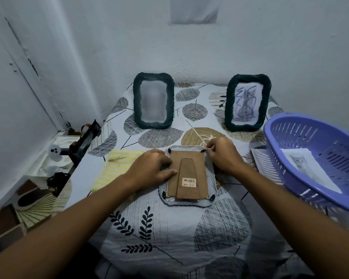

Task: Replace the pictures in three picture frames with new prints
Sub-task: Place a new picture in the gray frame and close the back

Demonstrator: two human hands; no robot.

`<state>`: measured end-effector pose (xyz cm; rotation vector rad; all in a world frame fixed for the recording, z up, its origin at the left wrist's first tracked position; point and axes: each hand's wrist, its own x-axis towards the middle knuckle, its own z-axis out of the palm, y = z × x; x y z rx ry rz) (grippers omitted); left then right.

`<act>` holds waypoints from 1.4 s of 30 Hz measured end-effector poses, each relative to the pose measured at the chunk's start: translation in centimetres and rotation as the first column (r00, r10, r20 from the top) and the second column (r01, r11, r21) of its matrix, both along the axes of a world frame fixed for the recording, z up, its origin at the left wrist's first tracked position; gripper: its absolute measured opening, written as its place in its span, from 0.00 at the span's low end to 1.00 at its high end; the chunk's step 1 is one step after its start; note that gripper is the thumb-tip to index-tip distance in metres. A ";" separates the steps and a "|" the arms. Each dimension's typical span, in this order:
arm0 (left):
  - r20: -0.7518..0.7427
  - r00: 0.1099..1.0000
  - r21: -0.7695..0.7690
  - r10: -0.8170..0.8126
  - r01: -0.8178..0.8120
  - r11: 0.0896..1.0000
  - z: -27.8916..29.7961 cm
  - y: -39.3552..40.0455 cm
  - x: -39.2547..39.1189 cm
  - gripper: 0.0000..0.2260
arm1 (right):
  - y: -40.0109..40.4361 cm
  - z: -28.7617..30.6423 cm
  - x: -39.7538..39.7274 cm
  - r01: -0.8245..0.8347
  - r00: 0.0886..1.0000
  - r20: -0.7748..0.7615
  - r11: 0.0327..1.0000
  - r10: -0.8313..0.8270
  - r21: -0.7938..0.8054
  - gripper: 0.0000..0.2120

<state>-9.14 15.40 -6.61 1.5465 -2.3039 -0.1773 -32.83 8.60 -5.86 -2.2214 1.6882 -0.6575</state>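
A picture frame (pixel 186 176) lies face down near the middle of the table (pixel 169 238), cardboard backing up, its long axis running away from the person toward the far edge, easel stand and barcode sticker at the near end. The left hand (pixel 153 170) rests on the left side of the backing, fingers curled loosely over its edge and thumb lying on the cardboard, pressing it down rather than gripping anything. The right hand (pixel 223 156) is at the far right corner, fingertips pinched tight on or just beside the small black retaining tab (pixel 203 151) there; exact contact is too small to tell. Three more tabs show at the other corners, so judging by this the step in hand is turning tabs to free the backing, and the right hand is nearer the far-right tab while the left is nearer the far-left one. Two dark wicker frames stand upright toward the far edge, the left frame (pixel 153 100) with blurred contents and the right frame (pixel 247 102) with a scribbled picture. A purple basket (pixel 310 158) at the right edge holds a new print (pixel 304 164). A yellow cloth (pixel 117 168) lies just left of the left hand.
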 end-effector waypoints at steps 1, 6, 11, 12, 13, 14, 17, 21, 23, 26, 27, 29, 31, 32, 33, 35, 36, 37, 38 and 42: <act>-0.010 1.000 -0.001 0.002 -0.002 1.000 -0.2 0.1 0.0 0.26 | 0.3 -0.1 0.1 0.024 1.000 0.009 1.000 -0.024 0.015 0.08; 0.012 0.999 -0.027 -0.033 0.033 0.999 -0.4 0.2 -0.1 0.27 | 0.9 0.1 0.2 0.048 0.996 0.070 0.996 -0.054 0.077 0.10; 0.013 1.000 -0.009 -0.021 0.021 1.000 -0.5 0.5 -0.2 0.28 | 0.9 0.2 0.0 0.029 0.996 0.079 0.995 -0.037 0.096 0.08; 0.014 1.000 -0.001 -0.016 0.016 1.000 -0.5 0.6 -0.2 0.27 | 0.9 0.3 0.0 0.029 0.997 0.068 0.994 -0.036 0.101 0.08; 0.015 1.000 0.008 -0.010 0.010 1.000 -0.3 0.6 -0.3 0.26 | 0.9 0.4 0.1 0.028 0.998 0.051 0.994 -0.033 0.104 0.08; 0.019 1.000 0.015 -0.006 0.006 1.000 -0.1 0.6 -0.3 0.25 | 1.0 0.6 0.1 0.025 0.999 0.023 0.994 -0.027 0.111 0.08; 0.092 0.995 0.013 -0.040 0.039 0.999 0.6 0.2 -0.4 0.17 | 1.5 0.7 0.3 0.011 0.998 -0.065 0.996 -0.005 0.093 0.08; 0.043 0.984 0.023 -0.175 0.174 0.984 1.7 0.8 -0.4 0.11 | 3.6 2.6 -0.1 -0.143 0.988 -0.060 0.988 0.146 0.055 0.04; 0.014 0.966 0.079 -0.258 0.256 0.963 2.0 1.5 -0.3 0.13 | 5.1 4.0 -0.6 -0.275 0.952 -0.082 0.942 0.295 0.194 0.07; 0.021 0.952 0.142 -0.307 0.301 0.943 2.2 2.5 -0.2 0.17 | 6.3 4.7 -1.4 -0.302 0.908 -0.189 0.897 0.373 0.322 0.04; 0.025 0.952 0.156 -0.305 0.298 0.942 2.2 2.7 -0.1 0.19 | 6.6 4.7 -1.6 -0.295 0.899 -0.214 0.890 0.382 0.349 0.03; 0.034 0.953 0.169 -0.302 0.292 0.941 2.3 3.0 -0.1 0.21 | 7.4 4.7 -1.8 -0.289 0.890 -0.221 0.869 0.398 0.401 0.05; 0.043 0.948 0.159 -0.314 0.304 0.939 2.4 3.0 -0.1 0.23 | 8.1 4.9 -1.7 -0.301 0.890 -0.196 0.854 0.411 0.425 0.05; 0.049 0.946 0.159 -0.320 0.309 0.938 2.5 3.0 -0.1 0.25 | 8.4 4.9 -1.6 -0.298 0.893 -0.190 0.852 0.409 0.430 0.05; 0.059 0.943 0.160 -0.327 0.314 0.936 2.7 3.1 -0.2 0.27 | 8.7 4.8 -1.6 -0.294 0.895 -0.189 0.854 0.403 0.430 0.04; 0.090 0.935 0.156 -0.343 0.327 0.932 2.8 3.2 -0.5 0.29 | 9.0 4.7 -1.3 -0.280 0.902 -0.189 0.860 0.388 0.427 0.04; 0.107 0.932 0.149 -0.347 0.330 0.932 2.9 3.2 -0.6 0.29 | 9.1 4.7 -1.3 -0.273 0.907 -0.186 0.863 0.378 0.426 0.04; 0.120 0.931 0.145 -0.346 0.328 0.933 3.0 3.3 -0.7 0.30 | 9.2 4.7 -1.2 -0.265 0.911 -0.183 0.863 0.370 0.430 0.05; 0.128 0.932 0.146 -0.340 0.322 0.935 3.0 3.2 -0.7 0.30 | 9.3 4.7 -1.2 -0.253 0.914 -0.187 0.864 0.362 0.434 0.05; 0.135 0.935 0.139 -0.327 0.309 0.941 3.0 3.1 -0.5 0.30 | 9.4 4.3 -0.9 -0.187 0.934 -0.212 0.898 0.288 0.398 0.05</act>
